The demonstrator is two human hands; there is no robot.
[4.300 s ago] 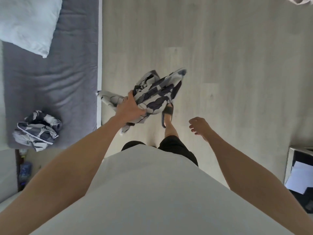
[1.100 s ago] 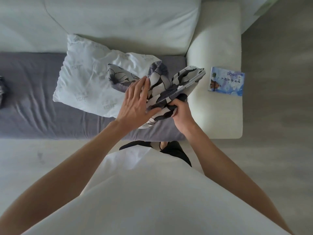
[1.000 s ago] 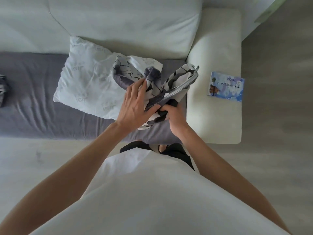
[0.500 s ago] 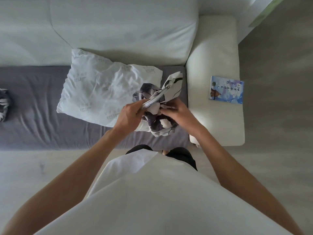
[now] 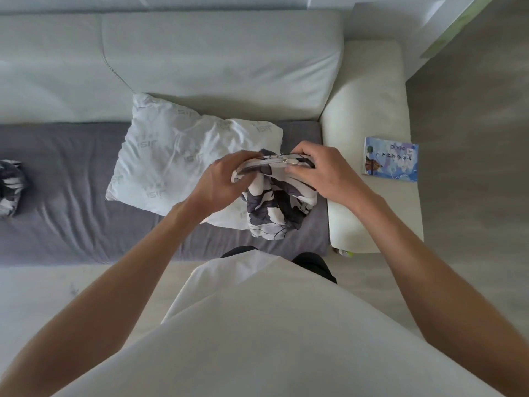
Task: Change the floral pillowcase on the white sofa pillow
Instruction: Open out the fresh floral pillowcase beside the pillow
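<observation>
Left hand (image 5: pixel 220 179): grip curled round the zipper edge of the floral pillowcase (image 5: pixel 276 202).
Right hand (image 5: pixel 320 171): grip pinched the same edge near the zipper pull (image 5: pixel 285 160).
Pillowcase position: bunched, hung below and between both grips, over the white pillow's near right corner.
White pillow (image 5: pixel 183 159): bare, lay on the grey seat cover (image 5: pixel 71 202) against the sofa back (image 5: pixel 200 58).
Second floral cloth (image 5: pixel 10 186): crumpled at far left of the seat.
Armrest (image 5: pixel 372 116): carried a blue booklet (image 5: pixel 390 159).
</observation>
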